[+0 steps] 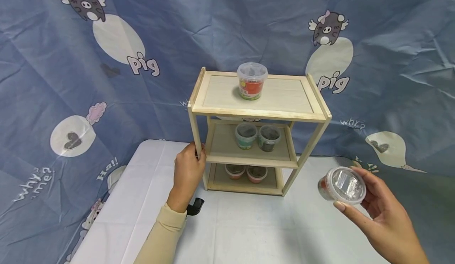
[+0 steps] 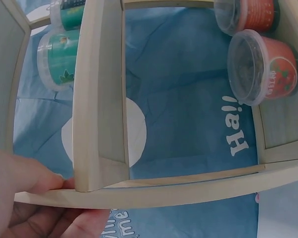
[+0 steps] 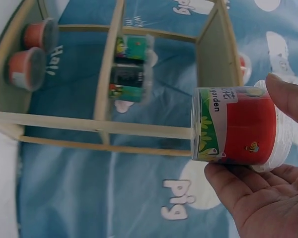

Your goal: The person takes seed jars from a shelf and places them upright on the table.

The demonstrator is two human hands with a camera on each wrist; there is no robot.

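A three-tier wooden shelf [image 1: 249, 159] stands on the white table. My left hand [image 1: 187, 169] grips its left front post; the left wrist view shows thumb and fingers on either side of the wood. To the right of the shelf, my right hand [image 1: 387, 216] holds a clear-lidded plastic tub [image 3: 248, 126] with a red "garden" label, tilted and clear of the table. Another red-labelled tub [image 1: 251, 84] stands upright on the top tier. Two tubs, one green-labelled [image 1: 245, 137] and one darker [image 1: 269, 139], sit side by side on the middle tier.
On the bottom tier are two red tubs [image 1: 256, 173], partly hidden by the tier above. Blue cloth [image 1: 185, 27] printed with pigs hangs behind the white table [image 1: 249, 224]. A black strap piece [image 1: 194, 206] shows beside my left wrist.
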